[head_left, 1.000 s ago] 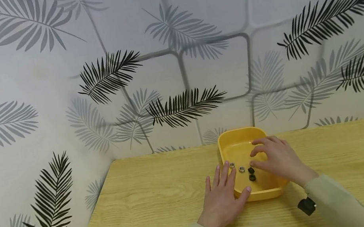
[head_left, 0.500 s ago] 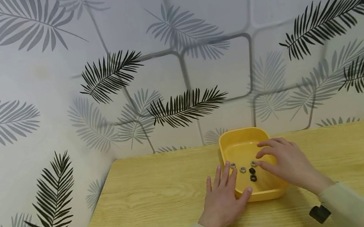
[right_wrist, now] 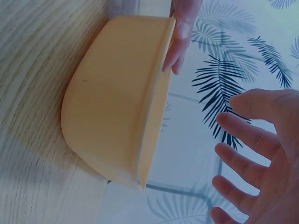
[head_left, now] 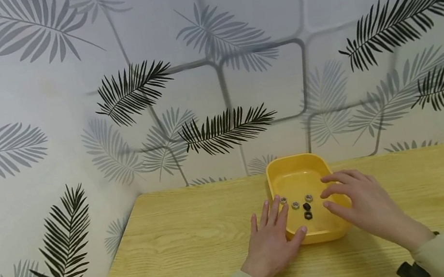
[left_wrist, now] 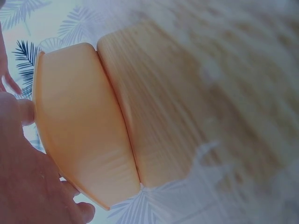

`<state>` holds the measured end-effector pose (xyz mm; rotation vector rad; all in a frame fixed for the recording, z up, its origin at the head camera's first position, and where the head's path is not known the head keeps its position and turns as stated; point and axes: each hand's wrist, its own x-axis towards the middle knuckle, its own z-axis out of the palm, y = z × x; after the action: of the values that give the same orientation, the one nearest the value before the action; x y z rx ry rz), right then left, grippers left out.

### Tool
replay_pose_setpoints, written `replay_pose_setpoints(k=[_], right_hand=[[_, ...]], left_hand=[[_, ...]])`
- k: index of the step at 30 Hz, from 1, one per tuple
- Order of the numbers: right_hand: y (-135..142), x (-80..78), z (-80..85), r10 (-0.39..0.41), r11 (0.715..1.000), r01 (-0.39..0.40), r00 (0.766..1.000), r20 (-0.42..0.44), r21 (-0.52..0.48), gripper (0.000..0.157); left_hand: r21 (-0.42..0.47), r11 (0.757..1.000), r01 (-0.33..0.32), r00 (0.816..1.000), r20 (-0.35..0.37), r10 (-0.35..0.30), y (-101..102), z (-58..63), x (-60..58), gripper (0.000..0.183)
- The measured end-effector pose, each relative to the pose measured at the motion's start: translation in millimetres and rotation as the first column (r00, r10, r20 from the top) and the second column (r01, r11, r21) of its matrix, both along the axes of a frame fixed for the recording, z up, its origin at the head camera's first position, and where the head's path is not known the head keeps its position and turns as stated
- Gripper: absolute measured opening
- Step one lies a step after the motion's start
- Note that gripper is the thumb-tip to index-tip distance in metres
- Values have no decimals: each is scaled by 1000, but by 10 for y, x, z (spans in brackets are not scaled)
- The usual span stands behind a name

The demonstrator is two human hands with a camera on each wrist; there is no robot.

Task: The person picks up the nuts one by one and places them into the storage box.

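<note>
A yellow plastic bin (head_left: 326, 234) holds three silver nuts, among them a middle one (head_left: 295, 205), and two black nuts, the nearer one (head_left: 308, 215) close behind the front wall. My left hand (head_left: 270, 245) rests on the bin's front left rim with fingers spread, some reaching over the edge; in the left wrist view its thumb (left_wrist: 28, 112) touches the rim. Over the bin's right rim hovers my right hand (head_left: 367, 202), fingers apart and slightly bent. The right wrist view shows nothing between those fingers (right_wrist: 247, 133), which stand apart from the bin wall.
The bin stands on a wood-grain table (head_left: 178, 244), close to its back edge. Behind the table rises a pale wall (head_left: 266, 87) with a leaf pattern. A black strap piece (head_left: 412, 272) shows at the right sleeve.
My right hand has drawn back to the right, away from the nuts. A silver nut, out of sight one second ago, now lies in the bin. The left hand has stayed put.
</note>
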<state>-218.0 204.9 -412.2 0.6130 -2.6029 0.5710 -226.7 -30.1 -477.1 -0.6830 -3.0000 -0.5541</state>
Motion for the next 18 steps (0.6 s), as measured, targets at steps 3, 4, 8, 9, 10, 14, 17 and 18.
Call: replay_pose_setpoints(k=[3,4,8,9,10,14,17,18], right_hand=[[14,71,22,8,1000,-8,1000,-4,-3,10],[18,96,31,11,1000,-11,1000,-3,-4,11],[31,186,53,18,1000,-18,1000,-1,-3,11],[34,207,55,19,1000,-19,1000,-1,-3,11],[36,226,54,18,1000,-18,1000,-4,1,10],[40,300,51,9,1000,-9,1000,-10,10,10],[38,359,56,9,1000,-9,1000,-20,14,12],[38,382,59,13,1000,-13,1000,-24,13,13]], left_hand=[[-1,1000,-2,1000,-1,2,2,6,2,74],[-2,1000,-2,1000,-1,2,2,7,3,74],[-2,1000,-7,1000,-1,7,2,11,9,74],[-1,1000,-9,1000,0,9,3,12,10,73],[0,1000,-10,1000,1,10,3,12,11,73],[5,1000,-10,1000,5,10,4,18,14,72],[5,1000,-9,1000,4,9,5,26,14,72],[3,1000,-9,1000,4,9,6,28,14,72]])
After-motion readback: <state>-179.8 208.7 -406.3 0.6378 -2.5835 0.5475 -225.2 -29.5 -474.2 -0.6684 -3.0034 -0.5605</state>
